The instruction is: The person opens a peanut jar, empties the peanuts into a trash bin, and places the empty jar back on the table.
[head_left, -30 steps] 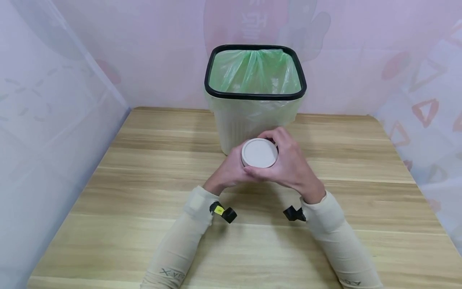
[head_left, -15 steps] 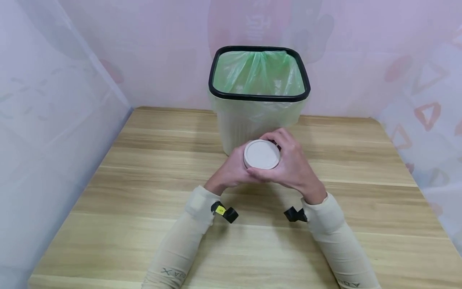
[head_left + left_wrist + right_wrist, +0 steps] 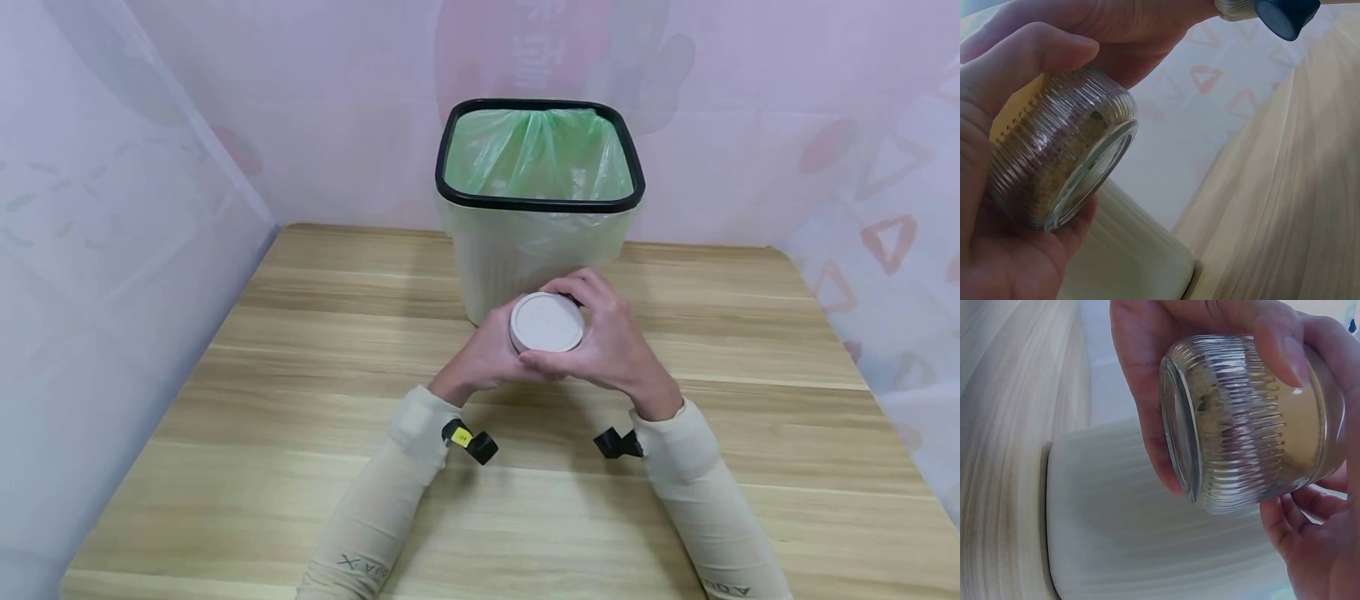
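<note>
Both hands hold a ribbed glass jar (image 3: 1063,144) with a pale, round lid (image 3: 547,322), just in front of the bin at the middle of the table. My left hand (image 3: 497,348) wraps the glass body, its thumb lying along the side. Around the lid end, my right hand (image 3: 613,343) curls its fingers and thumb. From the head view only the lid's top shows; the glass is hidden below it. In the right wrist view the jar (image 3: 1229,425) is tilted in that picture, with brownish, grainy contents near its base.
A pale bin (image 3: 495,254) with a black rim (image 3: 536,202) stands behind the hands, lined with a green plastic bag (image 3: 540,150). It rests on the wood-grain table (image 3: 337,358). Printed pale fabric walls (image 3: 337,142) enclose the back and sides.
The whole head view has shifted slightly, bin and hands together moving a little right and down in the picture. Both hands keep the same grip on the jar and lid.
</note>
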`<move>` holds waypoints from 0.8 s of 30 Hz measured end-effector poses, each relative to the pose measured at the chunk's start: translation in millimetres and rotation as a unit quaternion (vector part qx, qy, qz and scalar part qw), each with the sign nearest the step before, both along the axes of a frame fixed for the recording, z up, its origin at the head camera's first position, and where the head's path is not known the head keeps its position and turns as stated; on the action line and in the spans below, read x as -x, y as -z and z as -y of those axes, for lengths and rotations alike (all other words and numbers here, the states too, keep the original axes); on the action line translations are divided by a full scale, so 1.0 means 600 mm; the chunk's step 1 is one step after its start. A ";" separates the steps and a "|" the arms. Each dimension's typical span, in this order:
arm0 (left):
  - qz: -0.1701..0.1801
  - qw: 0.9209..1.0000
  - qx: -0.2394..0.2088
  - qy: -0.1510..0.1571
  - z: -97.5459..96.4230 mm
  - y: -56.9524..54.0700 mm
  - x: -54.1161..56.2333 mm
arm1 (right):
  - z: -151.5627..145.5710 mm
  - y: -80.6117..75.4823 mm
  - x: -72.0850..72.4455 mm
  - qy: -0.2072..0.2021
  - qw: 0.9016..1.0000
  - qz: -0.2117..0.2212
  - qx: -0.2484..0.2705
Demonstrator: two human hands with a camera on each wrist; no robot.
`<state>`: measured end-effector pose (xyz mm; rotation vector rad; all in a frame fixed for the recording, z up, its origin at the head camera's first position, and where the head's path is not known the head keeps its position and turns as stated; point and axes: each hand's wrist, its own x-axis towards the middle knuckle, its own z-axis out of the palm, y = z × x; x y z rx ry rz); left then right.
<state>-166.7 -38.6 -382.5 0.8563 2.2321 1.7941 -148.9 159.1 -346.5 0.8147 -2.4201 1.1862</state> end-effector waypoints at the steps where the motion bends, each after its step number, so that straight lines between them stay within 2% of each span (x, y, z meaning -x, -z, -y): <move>1: -0.001 1.000 -0.001 0.000 0.000 0.001 0.000 | 0.000 0.001 0.001 -0.001 1.000 0.001 0.001; 18: 0.006 1.000 -0.007 0.012 0.000 0.001 0.000 | -0.006 -0.002 0.002 -0.015 1.000 0.014 -0.001; 24: 0.007 1.000 -0.015 0.024 0.000 0.002 0.000 | -0.009 -0.004 0.003 -0.033 0.999 0.020 0.007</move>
